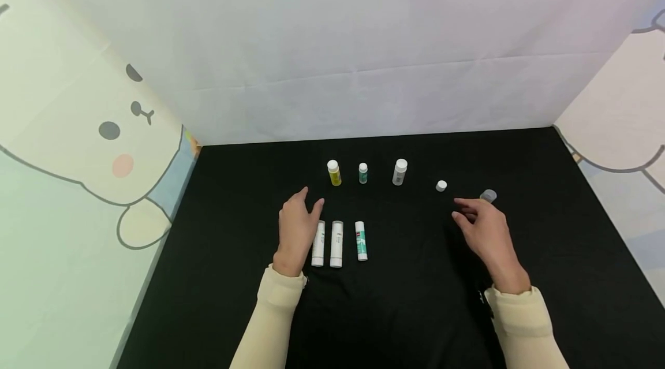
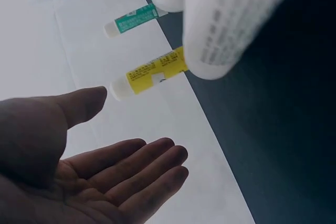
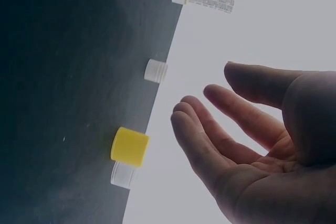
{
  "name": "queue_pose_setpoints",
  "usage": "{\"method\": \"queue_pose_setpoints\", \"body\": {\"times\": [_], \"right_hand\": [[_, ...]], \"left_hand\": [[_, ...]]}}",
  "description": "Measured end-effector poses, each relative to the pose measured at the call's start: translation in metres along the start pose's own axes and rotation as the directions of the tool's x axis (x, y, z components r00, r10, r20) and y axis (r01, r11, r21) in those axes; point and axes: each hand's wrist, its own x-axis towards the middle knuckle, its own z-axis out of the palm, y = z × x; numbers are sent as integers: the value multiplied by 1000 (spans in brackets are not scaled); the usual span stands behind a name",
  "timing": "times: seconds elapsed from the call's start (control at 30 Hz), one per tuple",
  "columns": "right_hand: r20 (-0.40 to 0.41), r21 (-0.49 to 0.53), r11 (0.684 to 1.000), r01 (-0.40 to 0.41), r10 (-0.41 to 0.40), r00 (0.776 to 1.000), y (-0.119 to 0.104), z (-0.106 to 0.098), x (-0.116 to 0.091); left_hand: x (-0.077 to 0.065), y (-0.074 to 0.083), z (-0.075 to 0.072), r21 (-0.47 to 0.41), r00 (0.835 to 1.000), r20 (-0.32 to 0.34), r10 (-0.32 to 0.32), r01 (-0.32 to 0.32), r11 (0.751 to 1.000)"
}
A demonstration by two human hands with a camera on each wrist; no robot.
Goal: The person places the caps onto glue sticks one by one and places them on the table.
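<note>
My left hand (image 1: 295, 229) is beside the nearest of two white tubes (image 1: 318, 245) (image 1: 336, 245), thumb spread from the fingers and nothing held. Past them is a green-and-white tube (image 1: 361, 241). Farther back stand a yellow bottle (image 1: 334, 174), a small green bottle (image 1: 363, 173) and a greyish-white bottle (image 1: 399, 172), all white-capped. On the right, my right hand (image 1: 484, 233) holds nothing, its fingers loosely bent. Nearby are a small white cap (image 1: 441, 186) and a clear cap (image 1: 488, 195). A yellow cap (image 3: 129, 146) shows in the right wrist view; my right hand hides it from the head view.
Black cloth (image 1: 405, 311) covers the table. A pale fabric wall (image 1: 363, 97) rises along the back edge, with cartoon-printed panels (image 1: 83, 126) at both sides.
</note>
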Motion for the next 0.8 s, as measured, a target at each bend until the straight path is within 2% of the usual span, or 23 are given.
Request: {"method": "queue_pose_setpoints", "body": {"times": [0.4,0.8], "right_hand": [[-14,-24,999,-31,31,999,8,-9,4],[-27,-56,996,-63,62,998,17,-14,7]], "left_hand": [[22,-11,2,0,1000,14,17,-17,1000],[38,-17,7,-20,997,65,31,-30,999]]}}
